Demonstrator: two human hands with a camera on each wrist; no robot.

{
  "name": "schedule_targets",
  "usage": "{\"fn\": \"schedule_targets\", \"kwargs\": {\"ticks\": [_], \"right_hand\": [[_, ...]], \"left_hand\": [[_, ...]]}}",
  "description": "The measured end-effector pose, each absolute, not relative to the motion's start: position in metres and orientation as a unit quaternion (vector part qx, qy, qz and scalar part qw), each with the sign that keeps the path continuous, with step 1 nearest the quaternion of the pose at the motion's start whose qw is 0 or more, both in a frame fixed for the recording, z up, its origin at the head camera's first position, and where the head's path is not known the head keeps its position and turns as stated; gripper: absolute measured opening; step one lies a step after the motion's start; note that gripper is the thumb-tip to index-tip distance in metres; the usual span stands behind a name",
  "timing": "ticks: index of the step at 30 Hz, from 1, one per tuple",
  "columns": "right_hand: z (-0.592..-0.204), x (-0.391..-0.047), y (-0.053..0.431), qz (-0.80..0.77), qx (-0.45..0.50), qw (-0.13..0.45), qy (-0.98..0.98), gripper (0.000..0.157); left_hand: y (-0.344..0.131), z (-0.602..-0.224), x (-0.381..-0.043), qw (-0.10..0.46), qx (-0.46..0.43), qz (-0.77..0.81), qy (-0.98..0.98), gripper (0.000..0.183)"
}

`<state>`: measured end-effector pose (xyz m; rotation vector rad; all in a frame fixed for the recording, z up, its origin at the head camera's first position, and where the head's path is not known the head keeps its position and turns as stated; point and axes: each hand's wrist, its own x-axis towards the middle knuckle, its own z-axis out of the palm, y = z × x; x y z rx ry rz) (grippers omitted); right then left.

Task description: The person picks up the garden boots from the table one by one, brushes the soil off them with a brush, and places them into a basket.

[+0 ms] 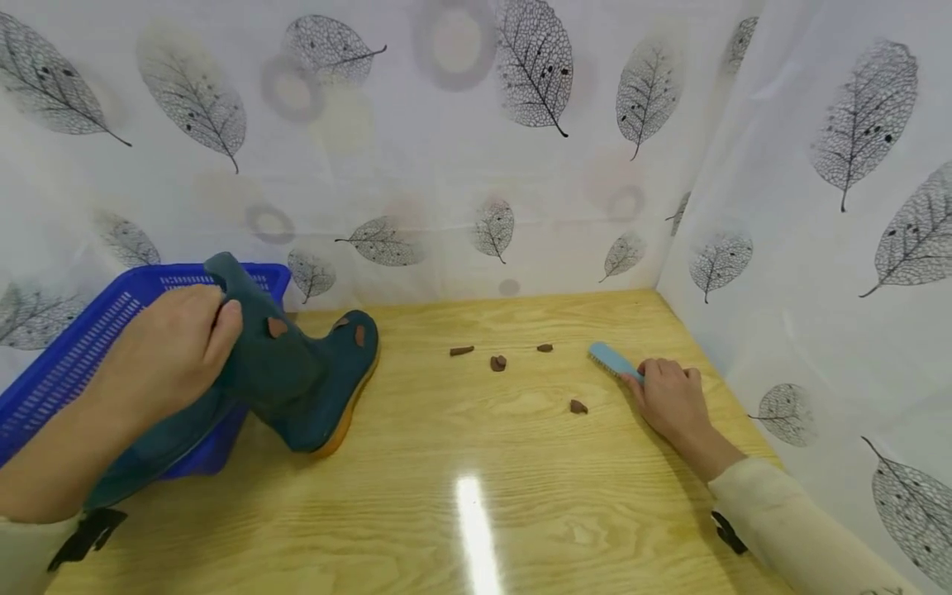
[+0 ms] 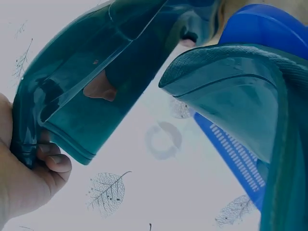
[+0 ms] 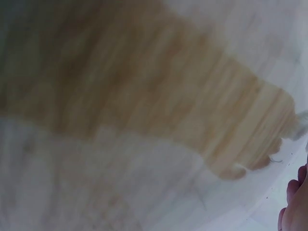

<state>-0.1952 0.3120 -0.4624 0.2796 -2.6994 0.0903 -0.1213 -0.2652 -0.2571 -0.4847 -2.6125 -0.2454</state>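
The left hand's [image 1: 174, 343] fingers clasp the green boot [image 1: 286, 376] by its upper shaft, tilted beside the blue basket [image 1: 152, 277], presumably so its brown patches [image 1: 277, 327] face outward. The right hand's [image 1: 675, 401] fingers grasp the blue brush [image 1: 611, 358] by its handle (brown bits [image 1: 498, 364] dot the counter [image 1: 387, 512] nearby), likely leaving the bristles free.

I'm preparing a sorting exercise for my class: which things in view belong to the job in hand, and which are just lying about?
Likely part of the job:
boot in the left hand
brown patches on that boot
brush in the right hand

Probably just lying about:
second boot
blue basket
loose brown pieces on the table
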Motion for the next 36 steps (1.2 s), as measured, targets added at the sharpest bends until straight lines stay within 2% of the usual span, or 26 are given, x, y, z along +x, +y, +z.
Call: {"fn": "schedule_targets", "kwargs": {"ticks": [12,20,27,36], "right_hand": [[-0.461,-0.196,0.312,0.032,0.093,0.198,-0.975,0.037],[-0.461,-0.194,0.310,0.027,0.096,0.191,-0.976,0.037],[-0.462,-0.194,0.309,0.032,0.095,0.190,-0.977,0.037],[-0.463,-0.193,0.309,0.030,0.099,0.201,-0.974,0.037]], "left_hand": [[-0.261,-0.252,-0.118,0.292,-0.217,-0.067,-0.929,0.029],[-0.255,-0.251,-0.111,0.307,-0.266,-0.077,-0.911,0.026],[-0.246,-0.249,-0.108,0.321,-0.327,-0.074,-0.886,0.033],[-0.228,-0.243,-0.100,0.325,-0.360,-0.083,-0.871,0.043]]}}
